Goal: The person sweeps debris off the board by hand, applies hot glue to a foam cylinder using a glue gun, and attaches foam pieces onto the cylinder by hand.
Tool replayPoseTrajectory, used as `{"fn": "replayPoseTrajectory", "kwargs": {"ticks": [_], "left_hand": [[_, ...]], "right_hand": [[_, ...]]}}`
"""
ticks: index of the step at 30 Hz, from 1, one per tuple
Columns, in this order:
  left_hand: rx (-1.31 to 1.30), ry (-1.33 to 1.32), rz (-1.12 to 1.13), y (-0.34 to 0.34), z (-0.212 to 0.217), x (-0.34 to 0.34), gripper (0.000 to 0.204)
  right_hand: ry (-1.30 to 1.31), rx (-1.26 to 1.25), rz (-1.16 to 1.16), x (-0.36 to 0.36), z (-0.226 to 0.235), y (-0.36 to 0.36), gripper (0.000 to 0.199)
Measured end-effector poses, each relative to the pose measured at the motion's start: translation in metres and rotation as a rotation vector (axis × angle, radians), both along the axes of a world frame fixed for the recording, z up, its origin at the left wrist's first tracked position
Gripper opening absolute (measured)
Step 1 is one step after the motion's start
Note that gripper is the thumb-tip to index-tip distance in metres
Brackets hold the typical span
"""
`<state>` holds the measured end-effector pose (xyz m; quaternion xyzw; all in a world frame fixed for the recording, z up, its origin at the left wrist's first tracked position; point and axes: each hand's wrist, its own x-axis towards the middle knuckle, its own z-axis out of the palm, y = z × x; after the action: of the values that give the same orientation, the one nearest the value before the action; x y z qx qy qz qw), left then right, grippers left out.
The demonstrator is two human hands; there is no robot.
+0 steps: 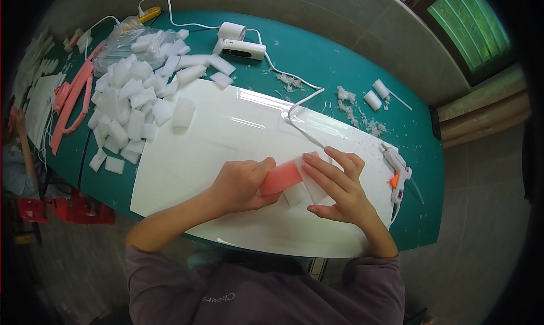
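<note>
Over the white board (226, 138), my left hand (243, 183) is closed around a pink foam piece (281, 178). At the pink piece's right end stands a white foam piece (313, 186), tilted and touching it. My right hand (340, 189) rests stretched fingers along the top of this white piece, with the thumb apart and lower down. Partly hidden beneath the two pieces, a small white foam block (293, 196) shows between my hands. Another white foam block (183, 113) lies at the board's far left.
White foam blocks (133, 90) are heaped at the left beside a clear plastic bag (122, 39). Pink foam strips (72, 101) lie farther left. A white device (241, 48) and cable (294, 107) are at the back, foam rolls (372, 100) at far right, and a glue gun (399, 178) near the right edge.
</note>
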<state>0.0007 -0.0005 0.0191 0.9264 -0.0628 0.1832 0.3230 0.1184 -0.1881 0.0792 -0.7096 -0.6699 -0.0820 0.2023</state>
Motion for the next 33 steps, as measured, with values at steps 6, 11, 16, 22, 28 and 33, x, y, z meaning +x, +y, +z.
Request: {"fn": "replayPoseTrajectory", "kwargs": {"ticks": [6,11,16,22,28,33], "left_hand": [[-0.009,-0.004,-0.008,0.001,-0.001,0.0,0.036],[-0.015,-0.024,-0.015,0.0,0.001,0.001,0.035],[0.0,-0.008,0.004,-0.001,0.001,0.001,0.034],[-0.026,-0.034,-0.001,-0.004,0.003,0.005,0.033],[-0.003,-0.023,0.027,0.0,-0.001,0.001,0.033],[-0.025,-0.033,0.008,-0.003,0.001,0.004,0.033]], "right_hand": [[-0.012,0.041,0.0,-0.002,-0.003,0.002,0.06],[-0.034,0.077,-0.01,-0.001,-0.004,0.002,0.058],[-0.032,0.068,-0.004,-0.003,-0.004,0.0,0.06],[-0.02,0.077,-0.069,0.001,0.012,-0.013,0.065],[0.154,0.335,-0.866,0.036,0.014,-0.077,0.034],[0.086,0.043,-1.358,0.058,-0.034,-0.16,0.047]]}}
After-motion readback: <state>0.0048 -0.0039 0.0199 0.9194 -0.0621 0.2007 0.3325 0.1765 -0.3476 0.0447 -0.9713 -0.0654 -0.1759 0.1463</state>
